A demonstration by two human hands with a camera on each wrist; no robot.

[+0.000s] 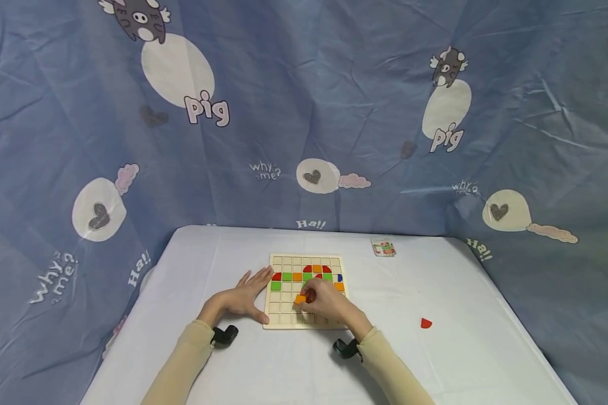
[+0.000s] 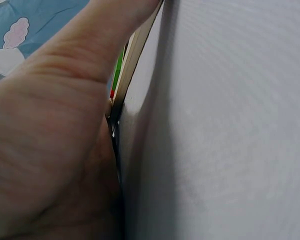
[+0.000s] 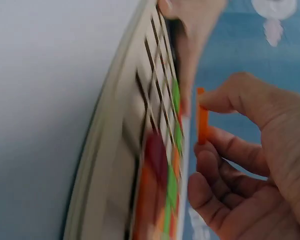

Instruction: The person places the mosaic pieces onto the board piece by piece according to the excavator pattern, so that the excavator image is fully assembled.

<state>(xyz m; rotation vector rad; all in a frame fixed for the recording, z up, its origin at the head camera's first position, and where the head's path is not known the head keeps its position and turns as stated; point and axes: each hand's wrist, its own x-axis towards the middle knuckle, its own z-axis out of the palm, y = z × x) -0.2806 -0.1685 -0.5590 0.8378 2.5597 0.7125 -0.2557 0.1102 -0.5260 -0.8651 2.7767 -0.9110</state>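
A wooden grid board (image 1: 281, 318) lies on the white table, with red, green, orange and blue flat tiles set in its upper rows. My right hand (image 1: 328, 299) is over the board's lower middle and pinches an orange square tile (image 1: 300, 299) between thumb and fingers. In the right wrist view that orange tile (image 3: 202, 116) stands on edge, apart from the board's face. My left hand (image 1: 242, 299) rests along the board's left edge, fingers spread, thumb at the lower left corner. Some tiles are hidden behind the right hand.
A red quarter-round tile (image 1: 425, 323) lies on the table right of the board. Behind it, near the far edge, is a small picture card (image 1: 383, 247). A blue printed curtain (image 1: 304, 112) hangs behind the table (image 1: 466, 281).
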